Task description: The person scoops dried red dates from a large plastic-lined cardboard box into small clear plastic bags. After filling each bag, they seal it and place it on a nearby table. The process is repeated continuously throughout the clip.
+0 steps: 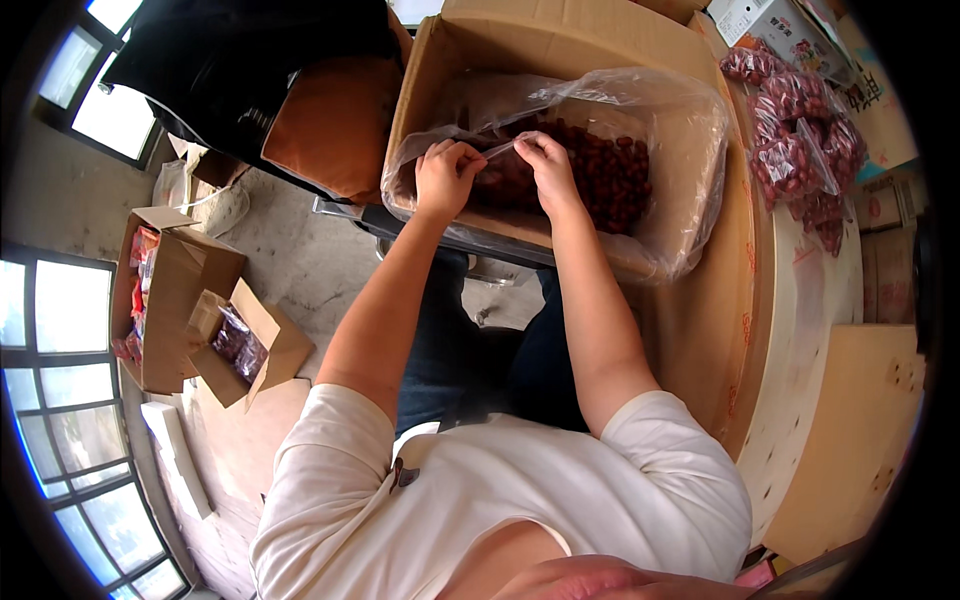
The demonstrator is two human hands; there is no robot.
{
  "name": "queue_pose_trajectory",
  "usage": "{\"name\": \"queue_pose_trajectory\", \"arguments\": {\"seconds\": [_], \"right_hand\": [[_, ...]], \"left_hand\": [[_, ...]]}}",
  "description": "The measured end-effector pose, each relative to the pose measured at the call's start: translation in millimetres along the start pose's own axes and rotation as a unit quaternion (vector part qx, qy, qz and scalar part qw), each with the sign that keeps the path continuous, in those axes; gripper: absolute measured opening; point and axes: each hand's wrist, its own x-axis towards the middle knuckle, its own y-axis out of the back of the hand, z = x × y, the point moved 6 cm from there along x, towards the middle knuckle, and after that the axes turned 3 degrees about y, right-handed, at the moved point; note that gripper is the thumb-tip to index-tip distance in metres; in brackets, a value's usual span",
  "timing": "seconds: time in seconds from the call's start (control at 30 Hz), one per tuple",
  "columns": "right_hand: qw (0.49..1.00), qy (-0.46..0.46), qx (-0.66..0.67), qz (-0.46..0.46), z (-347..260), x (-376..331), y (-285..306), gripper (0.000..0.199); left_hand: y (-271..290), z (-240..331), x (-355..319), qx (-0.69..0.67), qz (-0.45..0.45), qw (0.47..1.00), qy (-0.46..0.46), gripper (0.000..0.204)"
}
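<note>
Both my hands are over a large cardboard box [562, 42] lined with a clear plastic sheet [690, 115]. Loose dark red dates [620, 175] lie heaped inside it. Between my hands the top edge of a clear plastic bag [497, 151] is stretched. My left hand [447, 177] pinches one end with thumb and fingers. At the other end, my right hand [547, 165] has its fingertips closed on the same edge. Dark red shows below this edge, but whether it is inside the bag I cannot tell.
Several filled bags of dates [795, 140] are piled on the wooden table [790, 400] at the right, near a white carton [775, 30]. A brown cushion [335, 125] stands left of the box. Open cartons [190, 290] with packets sit on the floor at left.
</note>
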Motion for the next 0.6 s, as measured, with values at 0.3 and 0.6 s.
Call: {"name": "queue_pose_trajectory", "arguments": {"seconds": [0.3,0.6], "right_hand": [[0.997,-0.008,0.044,0.063,-4.2,-1.9,10.5,0.004],[0.998,0.050,0.013,0.037,-5.5,-0.8,10.1,0.006]], "left_hand": [[3.2,-7.5,-1.9,-0.003,0.027,0.999,0.024,0.012],[4.2,16.5,-1.8,-0.007,0.021,0.998,-0.051,0.021]]}}
